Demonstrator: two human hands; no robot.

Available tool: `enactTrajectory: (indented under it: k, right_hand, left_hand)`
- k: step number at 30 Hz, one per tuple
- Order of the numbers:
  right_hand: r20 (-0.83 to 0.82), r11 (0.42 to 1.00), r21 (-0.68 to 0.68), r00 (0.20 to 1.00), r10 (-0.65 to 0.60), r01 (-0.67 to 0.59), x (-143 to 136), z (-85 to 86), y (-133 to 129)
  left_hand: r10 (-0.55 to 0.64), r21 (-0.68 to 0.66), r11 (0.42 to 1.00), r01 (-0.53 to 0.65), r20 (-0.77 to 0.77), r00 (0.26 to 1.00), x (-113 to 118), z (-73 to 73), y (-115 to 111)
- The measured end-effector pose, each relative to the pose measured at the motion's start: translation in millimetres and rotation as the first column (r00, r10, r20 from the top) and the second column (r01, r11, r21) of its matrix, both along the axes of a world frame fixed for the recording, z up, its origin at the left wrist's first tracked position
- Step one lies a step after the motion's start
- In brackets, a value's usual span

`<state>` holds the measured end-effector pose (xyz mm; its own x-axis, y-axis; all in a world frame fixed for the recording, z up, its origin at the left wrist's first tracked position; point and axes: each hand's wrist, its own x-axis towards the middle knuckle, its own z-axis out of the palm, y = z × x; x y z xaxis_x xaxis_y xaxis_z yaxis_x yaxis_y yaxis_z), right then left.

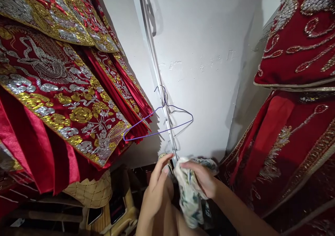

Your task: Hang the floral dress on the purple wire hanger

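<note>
My right hand (202, 178) is closed on a crumpled white cloth with a green and blue pattern (190, 201), which droops below the fingers. Beside it, my left hand (157, 182) has its fingers stretched out and holds nothing that I can see; its fingertips are near the lower part of a thin metal pole (154, 60). Above both hands, a purple wire hanger (154, 134) hangs bare by its hook at the pole. More patterned fabric (209, 164) shows behind my right hand; whether it belongs to the same cloth, I cannot tell.
Red garments with gold and silver embroidery (78, 114) hang at left, and beaded red garments (295, 65) at right. A white wall (204, 89) stands behind the pole. At lower left are a wooden chair (102, 218), two phones (116, 208) and a tan quilted item (91, 190).
</note>
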<state>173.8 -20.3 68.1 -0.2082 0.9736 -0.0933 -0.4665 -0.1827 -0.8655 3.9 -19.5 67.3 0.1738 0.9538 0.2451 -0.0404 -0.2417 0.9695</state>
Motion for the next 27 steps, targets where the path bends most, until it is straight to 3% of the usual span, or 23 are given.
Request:
enactTrajectory:
  k: [2,4,6,8,10,13,15,18,22,25,27]
  right_hand:
    - [0.057,0.937,-0.066,0.936,0.346,-0.342,7.1,23.7,-3.1]
    - [0.268,0.812,-0.065,0.774,0.574,-0.58,21.1,44.8,-0.9]
    - [0.5,0.699,-0.04,0.591,0.632,-0.714,39.2,62.8,4.9]
    - [0.613,0.638,0.014,0.511,0.603,-0.77,57.0,77.9,10.9]
    - [0.663,0.64,0.132,0.548,0.511,-0.757,71.6,90.0,16.3]
    - [0.741,0.712,0.337,0.639,0.203,-0.617,86.4,97.7,28.4]
    - [0.734,0.758,0.466,0.678,-0.044,-0.456,91.9,92.3,43.8]
    - [0.584,0.775,0.606,0.762,-0.279,-0.18,92.7,70.1,78.0]
    - [0.395,0.804,0.594,0.86,-0.324,0.03,76.6,37.9,128.5]
    - [0.382,0.837,0.546,0.893,-0.239,-0.01,54.9,25.2,154.8]
    - [0.431,0.839,0.535,0.886,-0.172,-0.097,41.1,20.3,162.0]
  left_hand:
    - [-0.138,-0.051,0.989,0.136,-0.052,0.989,4.2,1.6,2.6]
    - [-0.205,-0.157,0.97,0.184,-0.13,0.97,4.8,-1.5,-1.5]
    - [-0.226,-0.208,0.961,0.183,-0.209,0.951,-1.0,-7.0,-7.6]
    - [-0.251,-0.165,0.964,0.207,-0.315,0.915,-13.9,-12.0,-10.1]
    - [-0.244,-0.123,0.97,0.211,-0.454,0.857,-32.4,-15.2,-6.3]
    - [-0.089,-0.088,0.995,0.046,-0.588,0.804,-60.8,-16.3,6.5]
    - [0.068,0.019,0.997,-0.072,-0.624,0.778,-74.0,-13.4,14.1]
    - [0.209,0.188,0.976,-0.106,-0.701,0.682,-84.0,-3.2,20.0]
    - [0.412,0.347,0.911,-0.223,-0.741,0.529,-95.9,10.6,25.6]
    - [0.563,0.445,0.826,-0.345,-0.68,0.471,-109.6,11.8,32.2]
    - [0.605,0.48,0.791,-0.378,-0.701,0.376,-117.2,7.6,33.9]
